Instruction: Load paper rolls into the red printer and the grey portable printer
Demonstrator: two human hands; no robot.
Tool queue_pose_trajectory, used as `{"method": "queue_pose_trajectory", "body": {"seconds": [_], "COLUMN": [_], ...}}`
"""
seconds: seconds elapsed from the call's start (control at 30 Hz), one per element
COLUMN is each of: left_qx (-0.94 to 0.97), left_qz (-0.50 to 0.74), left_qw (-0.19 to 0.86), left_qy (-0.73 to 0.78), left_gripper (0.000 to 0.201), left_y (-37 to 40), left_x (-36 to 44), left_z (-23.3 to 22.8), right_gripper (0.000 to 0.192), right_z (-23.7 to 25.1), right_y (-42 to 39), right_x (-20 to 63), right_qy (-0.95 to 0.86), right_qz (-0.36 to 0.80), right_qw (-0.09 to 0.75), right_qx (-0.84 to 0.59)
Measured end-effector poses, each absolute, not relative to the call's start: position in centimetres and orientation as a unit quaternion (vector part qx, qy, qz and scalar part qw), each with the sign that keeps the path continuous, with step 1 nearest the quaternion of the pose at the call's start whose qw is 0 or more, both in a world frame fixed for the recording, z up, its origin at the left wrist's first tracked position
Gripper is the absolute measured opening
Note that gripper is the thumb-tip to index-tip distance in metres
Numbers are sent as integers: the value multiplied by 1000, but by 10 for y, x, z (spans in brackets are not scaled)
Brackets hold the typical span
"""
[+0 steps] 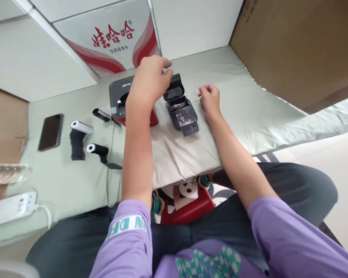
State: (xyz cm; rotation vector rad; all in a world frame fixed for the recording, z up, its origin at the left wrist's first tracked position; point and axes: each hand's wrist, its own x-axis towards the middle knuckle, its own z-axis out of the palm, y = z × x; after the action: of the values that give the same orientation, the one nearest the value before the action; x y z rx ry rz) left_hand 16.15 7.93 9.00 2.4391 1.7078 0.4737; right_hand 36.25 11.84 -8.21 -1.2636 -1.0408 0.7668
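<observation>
"Where is the small device?"

"At the centre of the frame, on the counter. The small device has its lid tilted up, and a dark strip juts from its front, toward the lower edge of the frame."

"And the left hand?"

"Upper centre, above the gap between that lid and the large device. Its grip is spread a little: thumb and forefinger stand apart. I see nothing between them."

"What about the right hand?"

"Just right of centre, beside the small device and apart from it. The fingers are bent, low over the cloth. I can't tell whether that grip is pinching anything; a thin dark line shows in the gap between hand and device, too fine to name."

"Is the large device in full view?"

"No, the left forearm covers part of it. It has a grey top and a red body."

"And the left of the frame?"

"A phone lies flat there. Right of it are a white roll and a black roll, each with a dark tail running out. A slim black tool is near the large device."

"Further out?"

"A power strip at lower left, a brown carton at upper right."
</observation>
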Motion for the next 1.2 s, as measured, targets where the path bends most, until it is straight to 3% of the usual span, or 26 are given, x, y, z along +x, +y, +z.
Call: {"method": "queue_pose_trajectory", "body": {"seconds": [0.23,0.73,1.2], "left_qx": [789,780,771], "left_qz": [60,45,-46], "left_qw": [113,140,185], "left_qy": [600,609,608], "left_gripper": [32,51,56], "left_y": [91,66,80], "left_x": [162,159,180], "left_z": [73,102,76], "right_gripper": [43,48,48], "right_z": [-81,-61,-65], "right_y": [118,100,104], "right_x": [362,363,341], "right_qy": [-462,-529,-563], "right_qz": [331,353,482], "right_qw": [609,569,491], "right_qx": [-554,-521,-457]}}
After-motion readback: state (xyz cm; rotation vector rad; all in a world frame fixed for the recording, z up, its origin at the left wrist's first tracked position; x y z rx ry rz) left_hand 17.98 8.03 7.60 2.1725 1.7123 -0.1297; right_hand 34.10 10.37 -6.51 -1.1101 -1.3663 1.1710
